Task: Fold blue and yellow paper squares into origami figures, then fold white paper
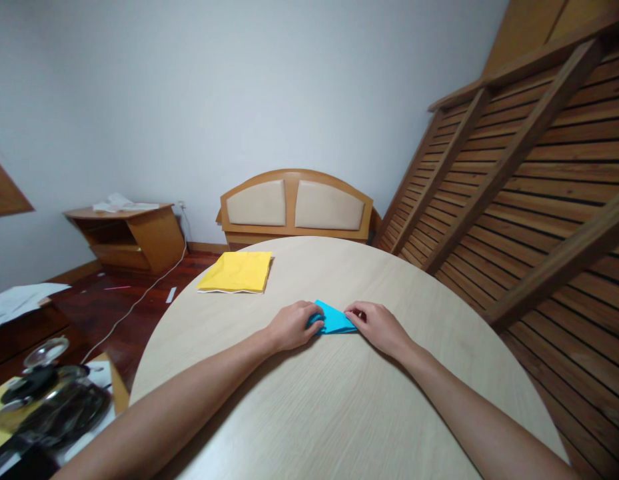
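A folded piece of bright blue paper (334, 319) lies on the round light-wood table (359, 400), its outline roughly triangular. My left hand (295, 325) covers its left end, with curled fingers and the thumb on the paper. At its right corner, my right hand (382, 327) pinches the edge between thumb and fingertips. Both forearms reach in from the lower corners. Farther off to the left on the tabletop rests a stack of yellow paper (238, 271) with a whitish edge below it.
A bed headboard (295, 203) stands beyond the table against the wall. Wooden slatted panels (514, 173) lean along the right. To the left are a small cabinet (159, 237), a white cable (142, 297) on the floor, and glassware (64, 400) at the lower left.
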Demonstrator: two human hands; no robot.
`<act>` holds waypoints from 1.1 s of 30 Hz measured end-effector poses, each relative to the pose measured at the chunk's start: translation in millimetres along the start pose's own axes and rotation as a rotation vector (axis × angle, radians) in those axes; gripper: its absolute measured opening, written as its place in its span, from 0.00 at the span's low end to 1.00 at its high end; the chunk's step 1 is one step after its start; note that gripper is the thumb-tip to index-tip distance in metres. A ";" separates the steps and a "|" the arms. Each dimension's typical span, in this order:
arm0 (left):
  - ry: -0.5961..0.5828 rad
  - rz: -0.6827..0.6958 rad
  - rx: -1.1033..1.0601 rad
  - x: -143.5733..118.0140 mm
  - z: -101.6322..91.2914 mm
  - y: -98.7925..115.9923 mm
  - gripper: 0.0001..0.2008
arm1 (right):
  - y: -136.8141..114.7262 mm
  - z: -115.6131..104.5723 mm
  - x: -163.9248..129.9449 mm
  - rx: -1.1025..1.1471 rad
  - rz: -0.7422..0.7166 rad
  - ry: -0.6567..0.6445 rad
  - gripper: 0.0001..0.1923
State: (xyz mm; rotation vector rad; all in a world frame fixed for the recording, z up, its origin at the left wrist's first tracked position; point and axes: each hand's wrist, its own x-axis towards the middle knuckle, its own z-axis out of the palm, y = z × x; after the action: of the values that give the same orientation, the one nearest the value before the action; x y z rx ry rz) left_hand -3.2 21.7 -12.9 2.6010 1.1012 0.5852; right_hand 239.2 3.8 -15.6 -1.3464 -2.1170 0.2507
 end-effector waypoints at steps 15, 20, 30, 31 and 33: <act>-0.094 0.166 0.015 -5.6 -5.6 -2.8 0.18 | -6.6 1.0 -2.6 -0.045 -0.214 -0.144 0.12; -0.108 0.183 0.039 -4.8 -5.0 -5.5 0.15 | -5.8 2.1 -3.8 -0.030 -0.230 -0.141 0.15; -0.191 0.282 0.039 -4.6 2.1 -11.6 0.23 | -2.3 2.0 -2.1 -0.128 -0.227 -0.267 0.19; -0.221 0.272 0.049 -5.3 2.0 -10.6 0.26 | -3.2 3.0 -3.1 -0.129 -0.224 -0.285 0.21; -0.290 0.241 0.075 -6.4 1.3 -8.0 0.30 | -5.5 5.9 -6.1 -0.133 -0.200 -0.335 0.28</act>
State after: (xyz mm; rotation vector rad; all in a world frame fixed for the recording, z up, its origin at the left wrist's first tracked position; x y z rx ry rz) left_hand -11.6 22.4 -18.8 2.7916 0.7400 0.2042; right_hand 233.3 -3.2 -20.2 -1.2206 -2.5694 0.2718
